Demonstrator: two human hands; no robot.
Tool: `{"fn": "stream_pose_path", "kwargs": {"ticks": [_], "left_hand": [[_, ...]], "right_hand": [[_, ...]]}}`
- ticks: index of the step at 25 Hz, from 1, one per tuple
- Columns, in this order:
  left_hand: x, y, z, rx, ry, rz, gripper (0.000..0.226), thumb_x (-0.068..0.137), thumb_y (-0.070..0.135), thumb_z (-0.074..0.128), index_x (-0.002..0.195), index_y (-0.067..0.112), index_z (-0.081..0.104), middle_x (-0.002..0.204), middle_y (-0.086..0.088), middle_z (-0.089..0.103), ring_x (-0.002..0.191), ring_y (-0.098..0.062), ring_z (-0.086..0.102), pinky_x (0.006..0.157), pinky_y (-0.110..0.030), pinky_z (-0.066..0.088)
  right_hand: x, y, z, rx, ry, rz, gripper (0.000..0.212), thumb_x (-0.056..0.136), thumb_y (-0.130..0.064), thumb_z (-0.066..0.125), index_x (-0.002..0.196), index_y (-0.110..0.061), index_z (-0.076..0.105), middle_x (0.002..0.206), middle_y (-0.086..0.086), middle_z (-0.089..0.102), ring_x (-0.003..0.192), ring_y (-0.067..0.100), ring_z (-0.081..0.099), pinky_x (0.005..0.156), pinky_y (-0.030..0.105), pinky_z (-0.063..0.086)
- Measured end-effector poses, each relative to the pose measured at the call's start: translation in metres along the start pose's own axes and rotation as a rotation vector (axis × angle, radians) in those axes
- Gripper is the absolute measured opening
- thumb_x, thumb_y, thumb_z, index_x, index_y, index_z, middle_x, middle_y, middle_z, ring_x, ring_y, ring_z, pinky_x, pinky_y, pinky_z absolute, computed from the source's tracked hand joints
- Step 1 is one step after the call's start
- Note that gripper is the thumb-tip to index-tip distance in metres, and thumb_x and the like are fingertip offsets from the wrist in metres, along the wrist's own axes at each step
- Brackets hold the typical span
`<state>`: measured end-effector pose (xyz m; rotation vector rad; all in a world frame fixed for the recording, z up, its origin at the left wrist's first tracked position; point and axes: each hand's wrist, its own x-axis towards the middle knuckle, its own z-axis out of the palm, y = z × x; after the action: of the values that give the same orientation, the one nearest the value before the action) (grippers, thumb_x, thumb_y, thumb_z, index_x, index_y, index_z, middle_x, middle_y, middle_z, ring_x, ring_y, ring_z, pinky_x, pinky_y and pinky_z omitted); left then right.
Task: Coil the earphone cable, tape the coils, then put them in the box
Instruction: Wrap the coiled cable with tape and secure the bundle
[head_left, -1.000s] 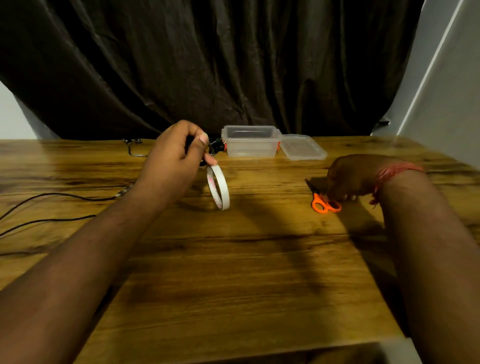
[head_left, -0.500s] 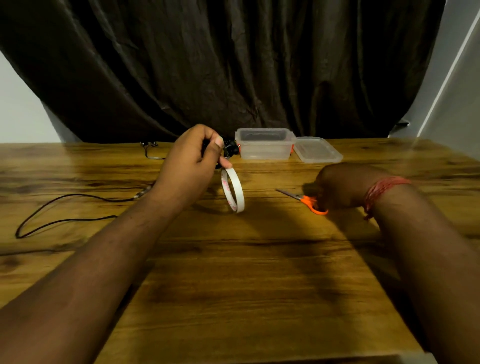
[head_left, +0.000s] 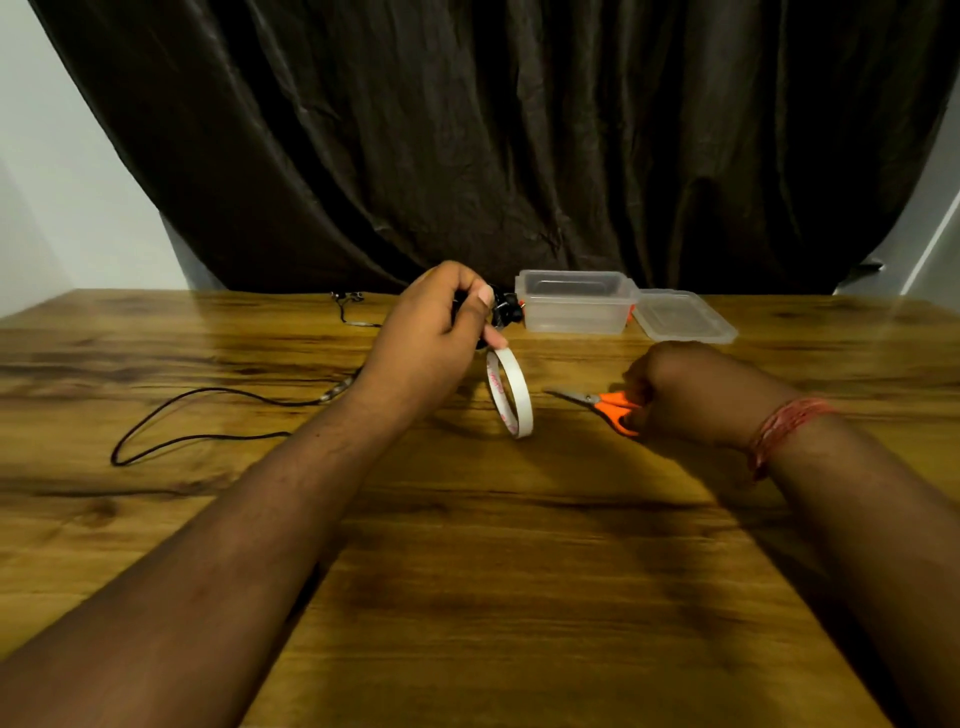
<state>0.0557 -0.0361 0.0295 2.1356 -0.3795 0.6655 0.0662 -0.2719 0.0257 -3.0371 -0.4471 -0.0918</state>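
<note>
My left hand (head_left: 434, 332) is raised above the table, closed around a black coiled earphone cable (head_left: 505, 307). A white tape roll (head_left: 510, 392) hangs from that hand by its strip, its lower edge near the wood. My right hand (head_left: 685, 389) grips the orange-handled scissors (head_left: 605, 404), whose blades point left toward the tape roll. The clear plastic box (head_left: 574, 301) stands open at the back, with its lid (head_left: 683, 316) lying beside it on the right. Another black cable (head_left: 208, 415) trails loose across the left of the table.
The wooden table (head_left: 493, 571) stretches toward me. A dark curtain (head_left: 493, 130) hangs behind the far edge. A small piece of black cable with earbuds (head_left: 349, 306) lies at the back left.
My right hand has closed on the scissors and lifted them, blades now pointing left toward the tape. My left hand holds its place with the coil and tape.
</note>
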Motion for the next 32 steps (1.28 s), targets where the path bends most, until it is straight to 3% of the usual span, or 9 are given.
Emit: {"fn": "stream_pose_path", "kwargs": {"ticks": [4, 8, 11, 14, 17, 21, 28, 32], "left_hand": [[0.001, -0.002, 0.000, 0.002, 0.000, -0.002, 0.013, 0.101, 0.029, 0.043, 0.098, 0.023, 0.054, 0.085, 0.004, 0.070, 0.081, 0.006, 0.065, 0.078, -0.026, 0.046], [0.001, -0.002, 0.000, 0.038, -0.011, -0.007, 0.014, 0.102, 0.028, 0.042, 0.099, 0.021, 0.054, 0.093, 0.000, 0.068, 0.080, 0.010, 0.063, 0.069, -0.010, 0.041], [0.000, 0.000, 0.000, 0.047, -0.020, 0.017, 0.014, 0.102, 0.027, 0.042, 0.099, 0.020, 0.054, 0.091, 0.002, 0.068, 0.080, 0.008, 0.063, 0.070, -0.015, 0.044], [-0.002, 0.001, 0.001, 0.040, -0.016, 0.062, 0.014, 0.102, 0.026, 0.043, 0.098, 0.019, 0.054, 0.079, 0.006, 0.068, 0.085, 0.001, 0.063, 0.078, -0.033, 0.048], [-0.002, 0.002, 0.002, 0.046, -0.018, 0.102, 0.014, 0.102, 0.025, 0.043, 0.096, 0.019, 0.054, 0.076, 0.010, 0.065, 0.086, -0.003, 0.063, 0.079, -0.038, 0.051], [-0.003, 0.004, 0.003, 0.056, -0.016, 0.124, 0.013, 0.102, 0.024, 0.043, 0.097, 0.018, 0.054, 0.084, 0.010, 0.058, 0.077, 0.005, 0.062, 0.071, -0.030, 0.050], [-0.004, 0.007, 0.003, 0.063, -0.039, 0.124, 0.013, 0.102, 0.023, 0.043, 0.098, 0.016, 0.054, 0.089, 0.009, 0.055, 0.078, 0.008, 0.061, 0.064, -0.011, 0.044], [-0.004, 0.007, 0.005, 0.050, -0.040, 0.133, 0.013, 0.101, 0.022, 0.044, 0.098, 0.016, 0.055, 0.092, 0.005, 0.056, 0.078, 0.006, 0.061, 0.066, -0.015, 0.048]], "right_hand": [[-0.003, 0.002, -0.013, 0.429, 0.033, -0.025, 0.009, 0.079, -0.028, 0.075, 0.083, -0.022, 0.069, 0.085, 0.000, 0.070, 0.077, 0.016, 0.064, 0.071, 0.034, 0.051], [-0.007, -0.002, -0.018, 0.557, -0.002, -0.128, 0.016, 0.074, -0.036, 0.077, 0.084, -0.025, 0.069, 0.078, -0.003, 0.071, 0.070, 0.012, 0.063, 0.067, 0.034, 0.050], [-0.008, -0.003, -0.018, 0.527, -0.023, -0.160, 0.023, 0.070, -0.042, 0.077, 0.086, -0.027, 0.068, 0.084, -0.002, 0.072, 0.081, 0.021, 0.067, 0.078, 0.045, 0.054], [-0.008, -0.004, -0.019, 0.500, -0.001, -0.168, 0.023, 0.070, -0.039, 0.078, 0.085, -0.027, 0.067, 0.084, -0.002, 0.071, 0.081, 0.021, 0.067, 0.079, 0.047, 0.055], [-0.010, -0.004, -0.020, 0.487, 0.038, -0.165, 0.026, 0.066, -0.044, 0.077, 0.084, -0.028, 0.066, 0.084, -0.004, 0.069, 0.080, 0.019, 0.066, 0.079, 0.047, 0.055], [-0.009, -0.003, -0.021, 0.434, 0.062, -0.199, 0.022, 0.072, -0.036, 0.079, 0.087, -0.029, 0.066, 0.090, -0.008, 0.063, 0.082, 0.012, 0.061, 0.080, 0.041, 0.054], [-0.011, -0.004, -0.024, 0.371, 0.106, -0.232, 0.031, 0.064, -0.046, 0.072, 0.089, -0.030, 0.064, 0.095, -0.009, 0.056, 0.087, 0.012, 0.058, 0.083, 0.043, 0.052], [-0.010, -0.003, -0.024, 0.337, 0.164, -0.262, 0.029, 0.068, -0.037, 0.077, 0.091, -0.026, 0.063, 0.097, -0.011, 0.055, 0.089, 0.010, 0.057, 0.084, 0.041, 0.052]]}}
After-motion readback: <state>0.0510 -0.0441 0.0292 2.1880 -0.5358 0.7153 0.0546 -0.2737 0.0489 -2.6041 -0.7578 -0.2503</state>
